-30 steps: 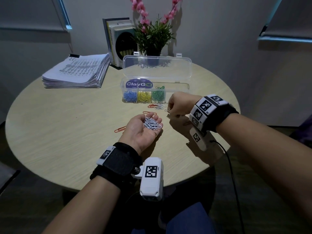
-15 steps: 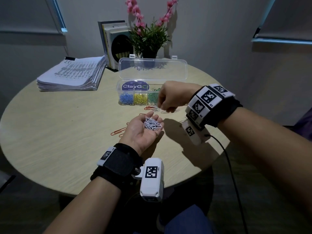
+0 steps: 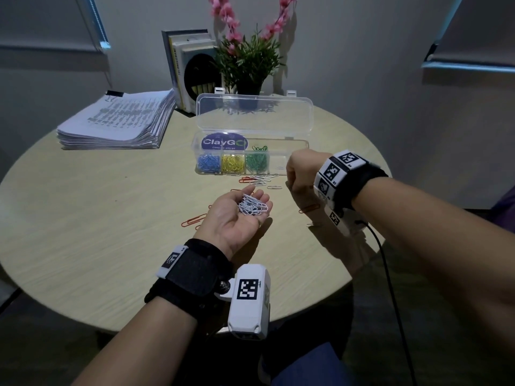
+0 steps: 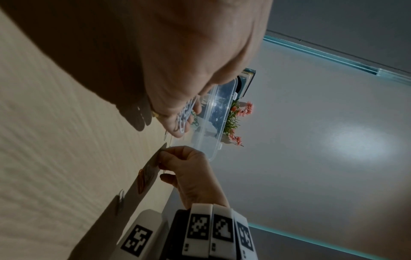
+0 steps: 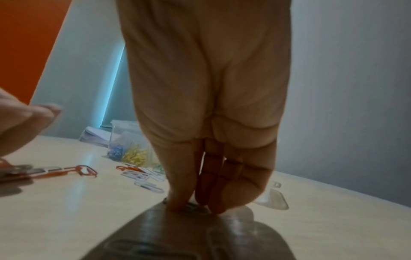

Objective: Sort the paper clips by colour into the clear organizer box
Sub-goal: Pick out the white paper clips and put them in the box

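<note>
My left hand [image 3: 234, 221] lies palm up over the table with a heap of white paper clips [image 3: 253, 206] resting in it, fingers relaxed. My right hand [image 3: 298, 174] points down at the table just in front of the right end of the clear organizer box [image 3: 278, 143]. Its thumb and fingertips [image 5: 175, 202] pinch a white paper clip [image 5: 193, 207] that lies on the tabletop. The box lid stands open. Its compartments hold blue clips [image 3: 207, 162], yellow clips [image 3: 233, 164] and green clips [image 3: 257, 162]. The compartment further right is partly hidden by my right hand.
Loose white and orange clips [image 3: 260, 178] lie in front of the box, with single orange clips [image 3: 193, 220] beside my left hand and under my right wrist. A stack of papers [image 3: 117, 123], books [image 3: 189, 68] and a potted plant [image 3: 248, 59] stand at the back.
My right hand rose toward the box, then came back down to the table further right and now pinches a clip there. The left hand kept still with its heap.
</note>
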A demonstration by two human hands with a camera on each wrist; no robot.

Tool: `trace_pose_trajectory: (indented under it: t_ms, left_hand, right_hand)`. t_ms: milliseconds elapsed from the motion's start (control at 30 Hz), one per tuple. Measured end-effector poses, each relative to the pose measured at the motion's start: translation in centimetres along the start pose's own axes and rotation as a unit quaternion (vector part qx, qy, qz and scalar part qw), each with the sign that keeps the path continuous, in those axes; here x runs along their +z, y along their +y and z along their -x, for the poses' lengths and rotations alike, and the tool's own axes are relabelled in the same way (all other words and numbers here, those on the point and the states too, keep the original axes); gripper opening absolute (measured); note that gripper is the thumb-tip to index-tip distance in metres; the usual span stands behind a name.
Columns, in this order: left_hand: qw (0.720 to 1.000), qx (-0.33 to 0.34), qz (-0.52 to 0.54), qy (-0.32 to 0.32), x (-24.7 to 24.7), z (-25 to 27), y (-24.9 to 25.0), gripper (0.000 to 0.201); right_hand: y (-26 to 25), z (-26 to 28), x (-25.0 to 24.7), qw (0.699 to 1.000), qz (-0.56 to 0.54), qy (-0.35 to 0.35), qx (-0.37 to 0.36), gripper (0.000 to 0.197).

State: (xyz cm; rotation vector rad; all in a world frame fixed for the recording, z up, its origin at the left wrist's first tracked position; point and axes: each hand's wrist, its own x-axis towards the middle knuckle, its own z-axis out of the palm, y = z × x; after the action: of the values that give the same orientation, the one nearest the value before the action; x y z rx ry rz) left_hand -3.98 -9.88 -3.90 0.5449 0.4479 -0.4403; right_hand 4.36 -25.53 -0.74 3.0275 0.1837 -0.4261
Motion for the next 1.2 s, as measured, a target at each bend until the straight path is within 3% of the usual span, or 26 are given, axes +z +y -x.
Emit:
trace_pose_trajectory:
  t_ms: [167, 367, 500, 700, 833, 933, 1067, 1200]
  left_hand:
    - [1.0, -0.003, 0.005, 0.0, -0.3, -0.2, 0.3, 0.029]
    - [1.0, 0.0, 0.011, 0.001, -0.5, -0.1, 0.5, 0.03]
    - [1.0, -0.001, 0.011, 0.002, -0.5, 0.0, 0.6, 0.03]
    - [1.0, 0.002, 0.012, 0.002, -0.8, 0.1, 0.8, 0.031]
    - [1.0, 0.002, -0.003, 0.001, -1.0, 0.1, 0.7, 0.032]
    - [1.0, -0.002, 0.009, -0.007, -1.1, 0.0, 0.6, 0.035]
    - [1.0, -0.003, 0.026, -0.017, -0.9, 0.1, 0.3, 0.038]
    - [1.0, 0.0, 0.009, -0.017, -0.7, 0.5, -0.4, 0.035]
  right_hand:
    - [-0.4, -0.5, 1.4, 0.999, 0.002, 0.047, 0.003, 0.025]
    - [-2.0, -0.4, 0.2, 0.995, -0.093, 0.02, -0.028, 0.015]
    - [-2.4, -0.7, 0.5, 0.998, -0.038, 0.026, -0.047, 0.027]
    - [-2.3, -0.4, 1.1, 1.0, -0.009, 0.011, -0.026, 0.028]
    - [-2.2, 0.7, 0.1, 0.992, -0.116, 0.015, -0.046, 0.009]
    - [-3.2, 2.3, -1.7, 0.964, -0.241, -0.005, -0.109, 0.008]
    - [-4.9, 3.9, -2.5, 0.954, -0.256, -0.016, -0.154, 0.014]
    - [-3.2, 4.4, -2.1, 0.969, -0.225, 0.0, -0.106, 0.009]
